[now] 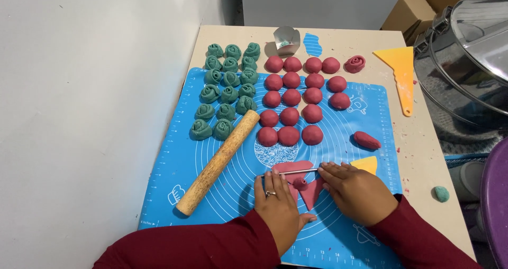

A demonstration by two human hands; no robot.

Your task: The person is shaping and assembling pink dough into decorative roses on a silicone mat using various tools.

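On the blue silicone mat [180, 158] lies a flattened piece of red dough [309, 192] near the front edge. A thin metal rod [296, 171] rests across it, and a small red dough lump [301, 184] sits on the flat piece. My left hand [276, 205], with a ring, lies flat with its fingertips on the rod's left end. The fingertips of my right hand [355, 190] press on the rod's right end. Neither hand grips anything.
Several red dough balls [291, 97] and green dough roses [225, 86] sit in rows at the back. A wooden rolling pin [219, 160] lies diagonally at left. An oval red piece [366, 140], yellow scrapers [402, 70], a metal cutter [287, 39] and a steel lid [468, 57] are around.
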